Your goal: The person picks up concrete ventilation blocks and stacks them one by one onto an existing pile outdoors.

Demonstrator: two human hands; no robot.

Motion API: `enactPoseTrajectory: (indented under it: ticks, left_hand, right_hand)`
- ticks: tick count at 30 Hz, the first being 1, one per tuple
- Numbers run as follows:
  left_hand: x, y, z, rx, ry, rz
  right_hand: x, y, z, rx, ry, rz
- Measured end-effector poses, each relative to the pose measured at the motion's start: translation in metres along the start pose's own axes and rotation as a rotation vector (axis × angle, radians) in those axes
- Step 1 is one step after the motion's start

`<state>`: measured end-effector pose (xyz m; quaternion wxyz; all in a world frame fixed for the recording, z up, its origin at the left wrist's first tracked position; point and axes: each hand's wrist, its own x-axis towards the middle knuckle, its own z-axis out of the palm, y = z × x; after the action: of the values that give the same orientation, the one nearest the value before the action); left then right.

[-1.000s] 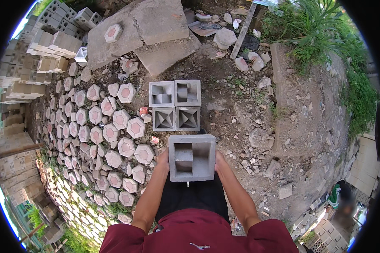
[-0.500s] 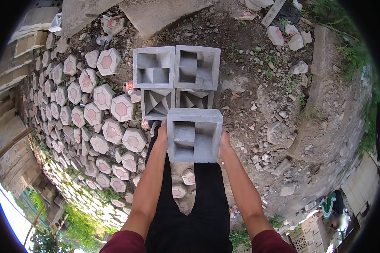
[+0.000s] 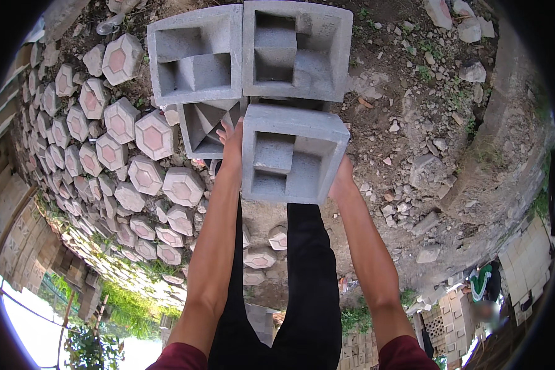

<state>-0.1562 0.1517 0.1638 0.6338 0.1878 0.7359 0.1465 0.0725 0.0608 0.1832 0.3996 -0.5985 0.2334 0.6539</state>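
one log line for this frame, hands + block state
left hand: grips block's left side | right hand: grips right side | grey hollow block: held above stacked blocks | hexagonal pavers: to the left

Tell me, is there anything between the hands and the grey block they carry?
No, nothing visible. The left hand presses flat on the left side of the hollow grey block, and the right hand presses on its right side, skin against concrete.
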Motion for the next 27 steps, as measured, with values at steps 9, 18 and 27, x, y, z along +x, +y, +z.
enactPoseTrajectory:
  ticks: [9,18,27]
  left_hand:
    - [0.037,-0.021,-0.006,0.007,0.019,0.034]
    - [0.057,-0.019,-0.002,0.147,0.186,-0.003]
    - [0.043,-0.011,0.012,0.095,0.388,0.172]
  right_hand:
    - [0.023,-0.022,0.013,-0.086,0.04,-0.039]
    - [0.032,-0.03,0.019,-0.117,0.105,-0.045]
    - [0.046,-0.026,0.012,-0.058,0.134,-0.049]
